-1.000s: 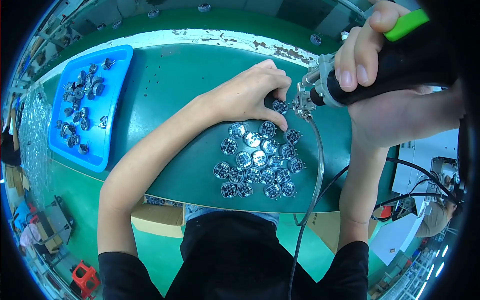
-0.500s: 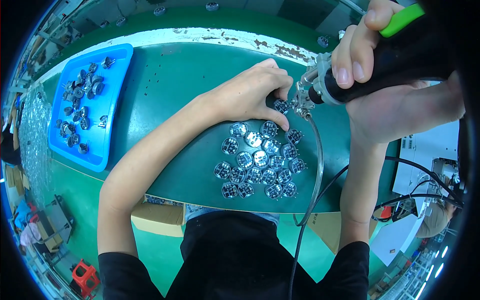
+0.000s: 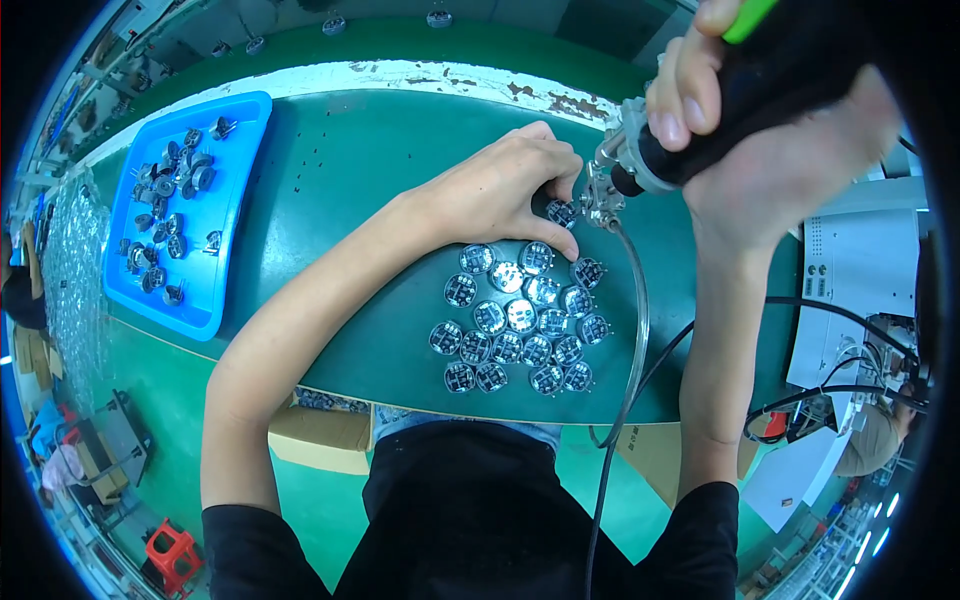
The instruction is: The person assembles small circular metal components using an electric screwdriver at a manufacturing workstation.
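Round part (image 3: 561, 213); metal-tipped black tool (image 3: 745, 108)

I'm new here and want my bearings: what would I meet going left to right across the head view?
Clear plastic, blue tray, left hand, tool tip, right hand.

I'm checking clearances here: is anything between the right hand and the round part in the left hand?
Yes, the black tool that the right hand holds; its metal head is close beside the round part in the left hand. Nothing else visible stands between them; the clear tube runs down from the head, off to the right.
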{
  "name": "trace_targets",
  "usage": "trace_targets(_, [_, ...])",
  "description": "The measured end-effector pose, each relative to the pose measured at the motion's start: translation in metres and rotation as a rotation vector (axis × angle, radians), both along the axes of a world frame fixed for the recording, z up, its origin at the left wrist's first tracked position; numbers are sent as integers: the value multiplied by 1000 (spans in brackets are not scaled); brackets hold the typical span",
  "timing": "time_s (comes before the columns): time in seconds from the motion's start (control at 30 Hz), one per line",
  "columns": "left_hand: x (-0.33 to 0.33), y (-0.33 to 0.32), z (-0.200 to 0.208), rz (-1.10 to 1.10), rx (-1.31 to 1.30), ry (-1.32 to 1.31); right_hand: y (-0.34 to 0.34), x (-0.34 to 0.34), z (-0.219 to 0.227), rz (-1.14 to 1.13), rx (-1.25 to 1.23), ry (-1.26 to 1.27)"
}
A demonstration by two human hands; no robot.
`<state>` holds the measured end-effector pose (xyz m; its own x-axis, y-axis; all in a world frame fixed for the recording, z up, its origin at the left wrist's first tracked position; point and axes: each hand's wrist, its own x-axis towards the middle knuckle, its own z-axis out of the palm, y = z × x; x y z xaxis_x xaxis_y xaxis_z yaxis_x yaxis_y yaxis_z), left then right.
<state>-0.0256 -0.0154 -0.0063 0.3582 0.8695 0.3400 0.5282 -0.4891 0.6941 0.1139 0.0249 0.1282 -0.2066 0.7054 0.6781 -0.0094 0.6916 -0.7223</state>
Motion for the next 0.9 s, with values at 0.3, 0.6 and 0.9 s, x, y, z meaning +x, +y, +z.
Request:
trace_targets(0.3, [-9, -13, 31, -80, -156, 146, 2, 73, 13, 86, 13, 23])
trace_targets(0.6, [-117, 84, -6, 988, 194, 326, 0, 18, 26, 198, 49, 74])
trace_targets(0.9, [-106, 130, -6, 1094, -99, 415, -5, 15, 34, 266, 84, 82])
